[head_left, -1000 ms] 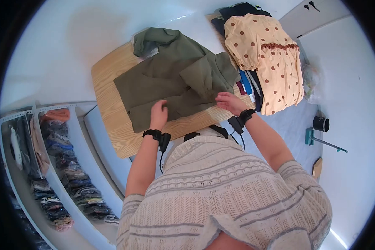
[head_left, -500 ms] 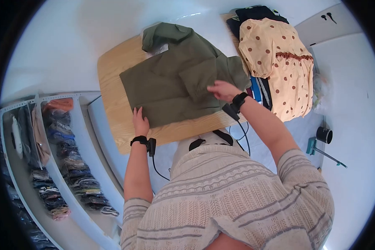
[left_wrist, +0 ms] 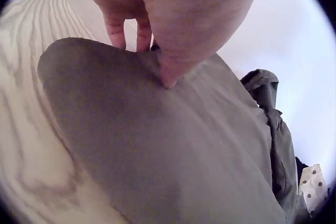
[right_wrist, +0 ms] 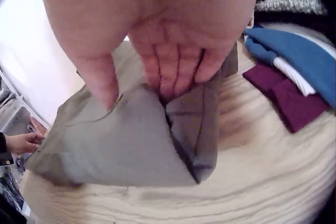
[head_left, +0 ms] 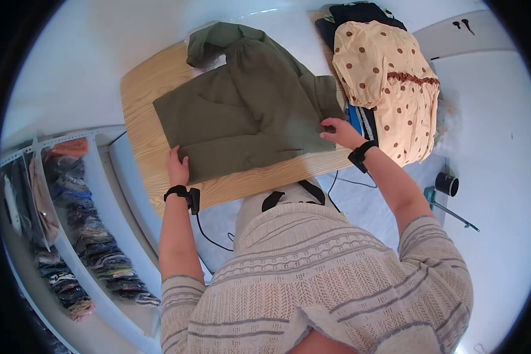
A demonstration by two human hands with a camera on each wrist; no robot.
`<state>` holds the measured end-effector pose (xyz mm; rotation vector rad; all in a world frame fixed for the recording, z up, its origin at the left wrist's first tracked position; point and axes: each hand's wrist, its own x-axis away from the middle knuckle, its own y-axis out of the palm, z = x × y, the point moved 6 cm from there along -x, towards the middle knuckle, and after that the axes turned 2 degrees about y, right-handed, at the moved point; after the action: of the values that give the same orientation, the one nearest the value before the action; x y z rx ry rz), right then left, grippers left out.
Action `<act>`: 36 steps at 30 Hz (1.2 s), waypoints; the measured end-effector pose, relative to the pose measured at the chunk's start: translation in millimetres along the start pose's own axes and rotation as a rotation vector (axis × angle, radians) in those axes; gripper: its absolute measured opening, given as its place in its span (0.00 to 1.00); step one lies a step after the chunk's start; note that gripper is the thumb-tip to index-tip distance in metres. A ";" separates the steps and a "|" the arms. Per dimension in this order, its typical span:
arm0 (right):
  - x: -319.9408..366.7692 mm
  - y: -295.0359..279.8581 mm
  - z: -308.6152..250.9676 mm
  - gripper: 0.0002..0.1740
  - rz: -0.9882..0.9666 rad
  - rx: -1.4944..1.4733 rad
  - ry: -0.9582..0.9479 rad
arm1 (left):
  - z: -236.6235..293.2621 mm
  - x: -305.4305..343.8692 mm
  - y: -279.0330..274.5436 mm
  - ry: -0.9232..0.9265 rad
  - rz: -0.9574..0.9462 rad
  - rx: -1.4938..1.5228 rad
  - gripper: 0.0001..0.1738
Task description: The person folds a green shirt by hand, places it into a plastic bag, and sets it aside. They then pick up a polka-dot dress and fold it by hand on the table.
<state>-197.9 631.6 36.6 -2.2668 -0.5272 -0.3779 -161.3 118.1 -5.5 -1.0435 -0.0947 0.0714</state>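
An olive-green long-sleeved top (head_left: 248, 112) lies on the wooden table (head_left: 138, 118), its sleeves laid across and past its far side. My left hand (head_left: 178, 168) is at the near left corner of the top. In the left wrist view the thumb (left_wrist: 169, 77) presses on the cloth while the fingers go behind its edge, pinching it. At the right end, by the collar, my right hand (head_left: 343, 134) pinches the near edge. Its thumb (right_wrist: 107, 90) lies on the cloth in the right wrist view, and its fingertips are tucked into a fold.
A cream dress with brown dots (head_left: 386, 88) lies on a pile of folded clothes to the right, with blue (right_wrist: 304, 56) and maroon (right_wrist: 286, 95) pieces showing. Shelves of bagged clothes (head_left: 94, 236) stand at left. A black bin (head_left: 446, 183) is on the floor at right.
My left hand has moved left along the near edge to the corner. The right hand has let the near sleeve lie toward the far side and moved to the edge by the collar.
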 end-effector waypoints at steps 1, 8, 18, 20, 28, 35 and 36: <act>-2.7 7.1 3.0 0.19 -0.001 -0.003 0.004 | 1.5 -1.4 -0.9 -0.015 0.003 -0.015 0.27; -19.0 9.0 -1.0 0.16 0.067 0.121 -0.050 | 1.7 -7.1 -5.8 -0.037 -0.035 -0.044 0.12; -43.1 15.1 12.2 0.13 0.196 0.047 0.117 | -7.7 -6.9 -10.0 -0.129 0.093 0.063 0.09; -45.5 17.3 13.7 0.14 0.201 0.085 0.122 | -4.7 -8.0 -8.2 -0.017 0.065 -0.015 0.10; -25.9 39.2 -1.6 0.17 0.168 0.203 0.160 | -3.2 13.3 -17.1 -0.116 0.010 -0.209 0.09; 22.7 16.5 20.4 0.14 0.363 -0.148 0.058 | -15.4 14.7 -14.6 -0.231 0.030 -0.126 0.09; 29.7 14.6 12.9 0.14 0.375 -0.010 -0.038 | -15.6 15.2 -14.2 -0.232 0.029 -0.125 0.09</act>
<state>-163.7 639.7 31.5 -2.3235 -0.1109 -0.1481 -144.3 99.2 -0.4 -1.1586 -0.2978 0.2155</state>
